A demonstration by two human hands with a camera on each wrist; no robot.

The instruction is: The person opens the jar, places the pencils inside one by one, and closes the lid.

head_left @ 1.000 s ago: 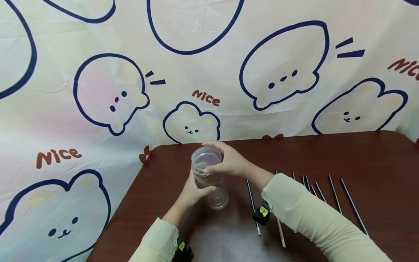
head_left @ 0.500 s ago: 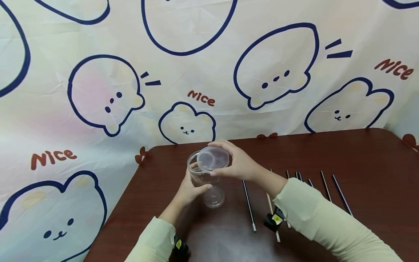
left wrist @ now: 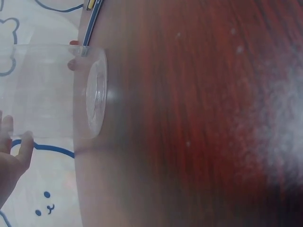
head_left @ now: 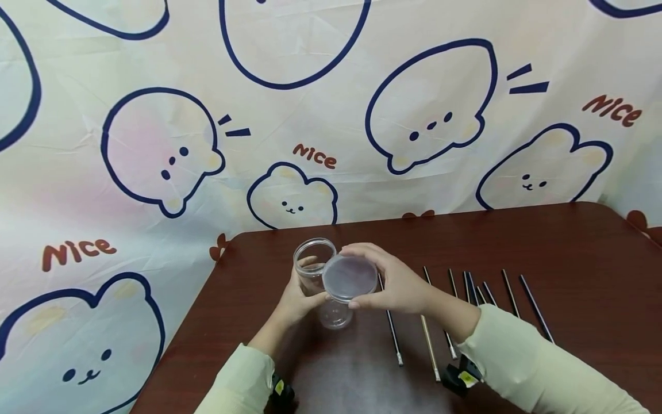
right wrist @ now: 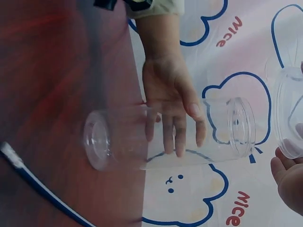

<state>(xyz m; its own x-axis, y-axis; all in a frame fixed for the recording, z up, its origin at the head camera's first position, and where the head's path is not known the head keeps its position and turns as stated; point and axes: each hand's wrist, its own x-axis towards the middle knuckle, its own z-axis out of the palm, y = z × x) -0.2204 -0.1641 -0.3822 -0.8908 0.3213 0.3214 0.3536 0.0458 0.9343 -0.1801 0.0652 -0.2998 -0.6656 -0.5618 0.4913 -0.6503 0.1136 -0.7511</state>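
Observation:
A clear plastic jar (head_left: 335,316) stands upright and uncovered on the brown table. My left hand (head_left: 293,300) grips it from the left, thumb on the near side. In the right wrist view the left hand's fingers (right wrist: 179,135) show through the jar wall (right wrist: 220,125). The jar's base (left wrist: 97,97) appears in the left wrist view. My right hand (head_left: 400,283) holds the round translucent lid (head_left: 350,279) by its edge, thumb below and fingers above. The lid is tilted, off the jar's mouth and to its right. It overlaps part of the jar in the head view.
Several slim paintbrushes lie on the table (head_left: 595,276) to the right, partly under the right forearm. The nearest to the jar is a dark-handled paintbrush (head_left: 394,336), with a light-handled paintbrush (head_left: 430,349) beside it. A cartoon-printed cloth (head_left: 289,126) hangs behind the table.
My right hand has lifted the lid off the jar's mouth and moved it right and toward me. The left hand keeps its grip on the jar. The head view has shifted slightly.

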